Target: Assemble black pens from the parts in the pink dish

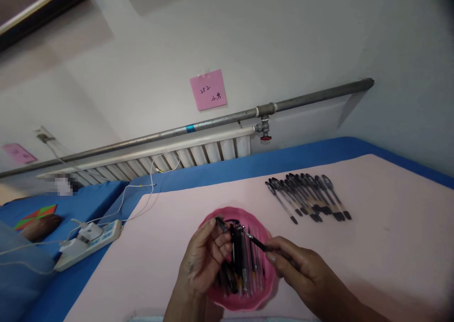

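Here, a pink bowl point(244, 305) holds slim pieces point(245, 265), probably pen parts.

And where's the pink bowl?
The pink bowl is low in the head view, near the middle, by the left hand and right hand, left of the loose pens.

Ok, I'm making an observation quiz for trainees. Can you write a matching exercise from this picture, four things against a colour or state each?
1. bowl
2. pens beyond its right side
3. power strip
4. valve handle

A. red
B. laid out side by side
C. white
D. bright pink

Pairs: 1-D, 2-B, 3-C, 4-A
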A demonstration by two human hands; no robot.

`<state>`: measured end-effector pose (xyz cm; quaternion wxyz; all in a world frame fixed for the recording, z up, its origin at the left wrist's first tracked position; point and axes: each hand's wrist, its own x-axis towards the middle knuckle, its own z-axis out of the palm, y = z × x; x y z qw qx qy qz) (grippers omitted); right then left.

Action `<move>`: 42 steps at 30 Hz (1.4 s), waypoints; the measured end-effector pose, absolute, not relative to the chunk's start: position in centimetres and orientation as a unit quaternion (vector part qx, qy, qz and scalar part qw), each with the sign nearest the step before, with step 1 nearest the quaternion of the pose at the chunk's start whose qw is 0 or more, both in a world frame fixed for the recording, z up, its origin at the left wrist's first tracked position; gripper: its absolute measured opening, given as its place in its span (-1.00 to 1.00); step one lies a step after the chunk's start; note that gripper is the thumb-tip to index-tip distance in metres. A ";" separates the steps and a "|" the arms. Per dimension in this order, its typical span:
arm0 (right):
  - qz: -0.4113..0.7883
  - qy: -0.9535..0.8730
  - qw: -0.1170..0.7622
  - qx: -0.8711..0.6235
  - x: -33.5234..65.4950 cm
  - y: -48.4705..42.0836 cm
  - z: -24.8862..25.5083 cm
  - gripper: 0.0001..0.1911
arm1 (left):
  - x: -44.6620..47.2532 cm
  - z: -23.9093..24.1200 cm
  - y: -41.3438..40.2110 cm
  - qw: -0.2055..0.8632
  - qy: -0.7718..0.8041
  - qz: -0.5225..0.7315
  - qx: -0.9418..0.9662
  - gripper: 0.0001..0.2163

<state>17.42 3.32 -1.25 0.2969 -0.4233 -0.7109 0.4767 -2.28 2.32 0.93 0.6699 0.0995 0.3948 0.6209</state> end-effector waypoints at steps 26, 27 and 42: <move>0.568 -0.627 0.324 -0.424 17.5 3.7 -0.8 -0.73 | -2.0 1.9 1.8 0.608 0.385 0.658 0.224 -0.86; 0.608 -0.584 0.327 -0.427 17.3 3.7 -0.7 -0.72 | -1.8 2.0 1.8 0.608 0.383 0.658 0.224 -0.86; 0.693 -0.451 0.387 -0.408 16.5 2.3 2.0 -0.72 | 2.5 1.5 0.8 0.658 0.368 0.629 0.192 -0.82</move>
